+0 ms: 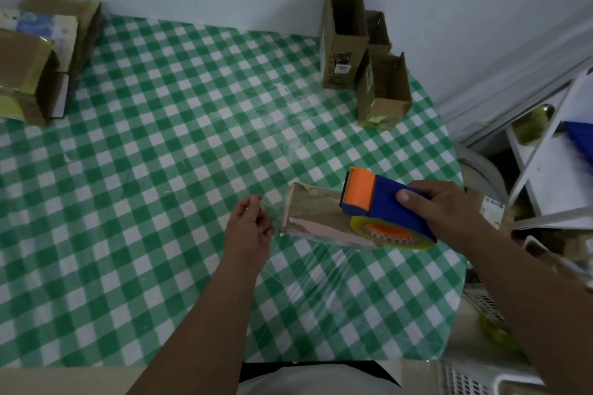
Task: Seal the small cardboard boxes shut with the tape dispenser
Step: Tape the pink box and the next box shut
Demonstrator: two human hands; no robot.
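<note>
While my right hand (449, 212) gripped the tape dispenser (383, 207), its orange end sat over the small box (316, 213).
From the head view, that box lay flat on the checked tabletop (179, 144); my left hand (250, 228) hovered just beside it, fingers loosely curled, holding nothing I could make out.

Your forearms (205, 305) are bare, no sleeves visible; hands without gloves, rings or watch; pale garment (317, 378) at torso.
</note>
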